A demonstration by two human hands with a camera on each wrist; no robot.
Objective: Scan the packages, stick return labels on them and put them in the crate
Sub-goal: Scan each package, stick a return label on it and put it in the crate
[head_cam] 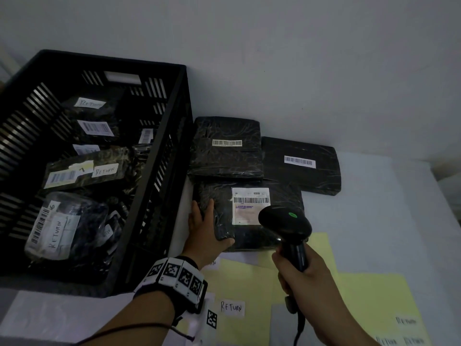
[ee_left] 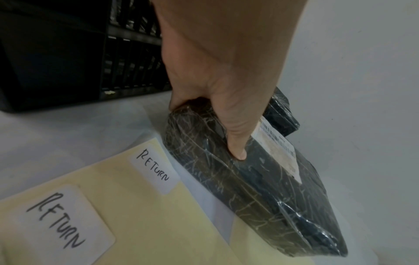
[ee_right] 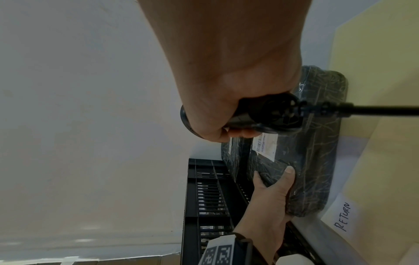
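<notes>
A black wrapped package (head_cam: 259, 236) with a white shipping label (head_cam: 250, 205) lies near the table's front, right of the crate. My left hand (head_cam: 204, 228) grips its near-left corner, thumb on top (ee_left: 238, 143), fingers under the edge. My right hand (head_cam: 301, 273) holds a black barcode scanner (head_cam: 284, 222) by its handle; a green light shows on its head, just right of the label. In the right wrist view the scanner's base (ee_right: 272, 114) and cable fill the centre above that package (ee_right: 317, 143). Handwritten RETURN labels (head_cam: 231, 307) sit on yellow sheets (head_cam: 249, 283).
The black slatted crate (head_cam: 159, 156) at left holds several labelled packages. Two more black packages (head_cam: 225, 146) (head_cam: 301, 166) with barcodes lie behind the held one, by the wall. More RETURN labels (head_cam: 406, 320) lie at the lower right. The scanner cable (head_cam: 298, 330) trails toward me.
</notes>
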